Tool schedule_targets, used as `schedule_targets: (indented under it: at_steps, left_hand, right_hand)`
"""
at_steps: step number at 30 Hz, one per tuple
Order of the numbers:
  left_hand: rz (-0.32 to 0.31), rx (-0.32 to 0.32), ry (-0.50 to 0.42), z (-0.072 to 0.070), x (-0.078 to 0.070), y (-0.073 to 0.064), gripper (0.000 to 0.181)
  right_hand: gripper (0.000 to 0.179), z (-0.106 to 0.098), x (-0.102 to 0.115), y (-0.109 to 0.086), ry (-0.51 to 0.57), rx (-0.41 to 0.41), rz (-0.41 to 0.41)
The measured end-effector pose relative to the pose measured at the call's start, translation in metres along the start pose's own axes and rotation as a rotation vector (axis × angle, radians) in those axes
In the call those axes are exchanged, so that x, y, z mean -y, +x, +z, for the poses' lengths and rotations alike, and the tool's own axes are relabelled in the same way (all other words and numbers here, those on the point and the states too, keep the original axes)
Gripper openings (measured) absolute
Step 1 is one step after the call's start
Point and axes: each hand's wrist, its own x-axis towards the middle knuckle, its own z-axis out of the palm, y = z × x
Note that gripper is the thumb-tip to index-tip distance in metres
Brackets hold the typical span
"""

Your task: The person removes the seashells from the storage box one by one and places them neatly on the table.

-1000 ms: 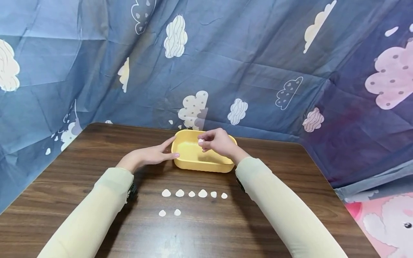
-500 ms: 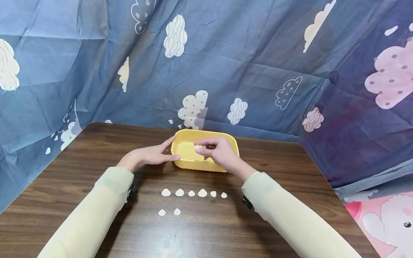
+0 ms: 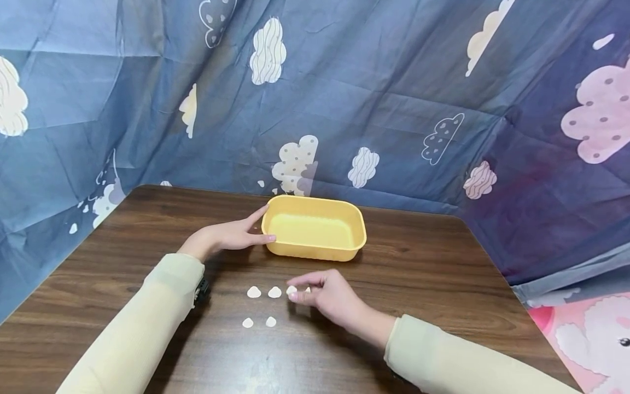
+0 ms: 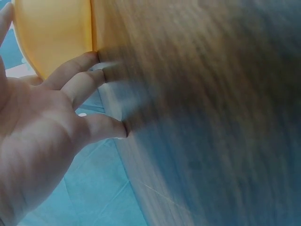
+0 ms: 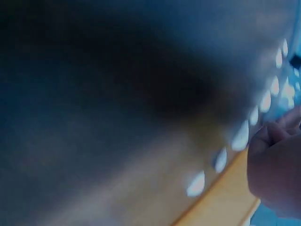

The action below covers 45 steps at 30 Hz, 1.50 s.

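Note:
My left hand (image 3: 231, 235) rests against the left end of a yellow plastic bin (image 3: 315, 253), thumb and forefinger spread along its rim. In the left wrist view its other fingers (image 4: 83, 87) extend beside the bin's wall. My right hand (image 3: 332, 298) is above the farther row of small white seashells, pinching a white seashell (image 3: 291, 290) between thumb and forefinger. It covers the right part of that row in the head view. The right wrist view shows the row, including a larger seashell (image 5: 241, 136); the hand hides the held one there.
Two seashells of the farther row show at its left, one of them a broad seashell (image 3: 254, 292). A nearer row has two, including a small seashell (image 3: 248, 323). The brown wooden table (image 3: 443, 273) meets a blue cloud-patterned curtain (image 3: 394, 109) behind the bin.
My right hand has come out of the bin toward me and now hovers over the farther seashell row. The left hand has stayed at the bin's left end.

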Motion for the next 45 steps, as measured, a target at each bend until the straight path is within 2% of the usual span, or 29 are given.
schedule_targets:
  at_steps: [4, 11, 21, 26, 32, 45]
  left_hand:
    - [0.004, -0.002, -0.012, -0.002, -0.001, 0.000, 0.103]
    - [-0.007, 0.003, 0.029, -0.001, -0.001, 0.000, 0.104]
    - [-0.011, -0.005, 0.015, 0.000, -0.002, -0.002, 0.103]
    - [-0.021, 0.002, 0.003, 0.001, -0.002, -0.003, 0.102]
    - [-0.004, 0.005, 0.018, 0.001, -0.005, -0.003, 0.102]
    - [-0.009, 0.004, 0.018, 0.000, -0.002, -0.001, 0.104]
  right_hand:
    - [0.027, 0.011, -0.010, -0.012, -0.055, 0.025, 0.009]
    - [0.024, 0.019, -0.022, -0.020, -0.123, 0.052, -0.021]
    - [0.025, 0.021, -0.022, -0.024, -0.191, 0.035, -0.011]
    - [0.026, 0.022, -0.023, -0.023, -0.203, 0.027, -0.003]
    - [0.026, 0.021, -0.024, -0.025, -0.194, 0.005, 0.008]
    - [0.018, 0.021, -0.023, -0.023, -0.187, 0.022, 0.007]
